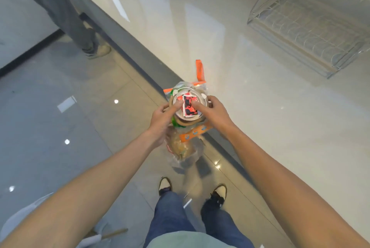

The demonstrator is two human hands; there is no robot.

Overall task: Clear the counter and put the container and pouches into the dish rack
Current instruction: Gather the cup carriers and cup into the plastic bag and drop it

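We have a single wide-angle view from the head, looking steeply down and forward. Our hands (188,111) sit close at centre, our shoes (192,187) below, the tabletop (260,107) slanting right, and the dish rack (306,33) far at upper right.

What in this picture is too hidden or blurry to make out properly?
- Container, head view: its lid is covered by red packets and both thumbs, so the contents are unseen.
- Pouches: blurred and crumpled under the left hand; their number is unclear.
- Right hand: its fingers wrap behind the container.
- Dish rack: cut off by the right edge.
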